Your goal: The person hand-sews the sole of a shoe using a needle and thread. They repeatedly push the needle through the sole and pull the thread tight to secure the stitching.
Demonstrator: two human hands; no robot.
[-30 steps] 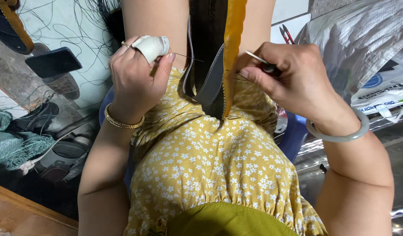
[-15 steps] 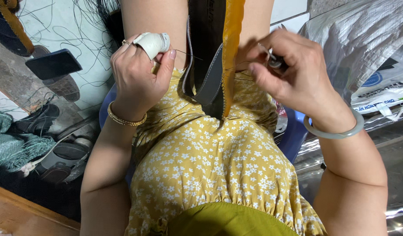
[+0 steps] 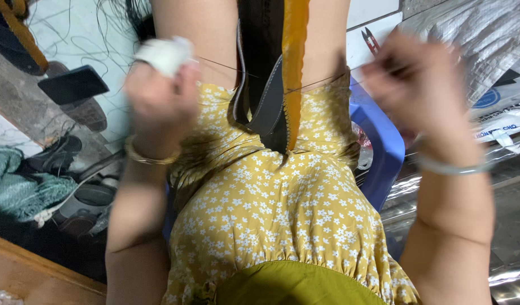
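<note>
Both arms raised from the elbows, forearms bare and near upright, set wide apart. Left hand [image 3: 161, 99] closed in a loose fist, knuckles toward the camera, a white wrap on one finger, a thin gold bangle at the wrist — blurred. Right hand [image 3: 420, 93] also curled shut, fingers pinched together near the top, a pale bangle round the wrist — too blurred to make out the fingertips. Both hands at about the same height.
</note>
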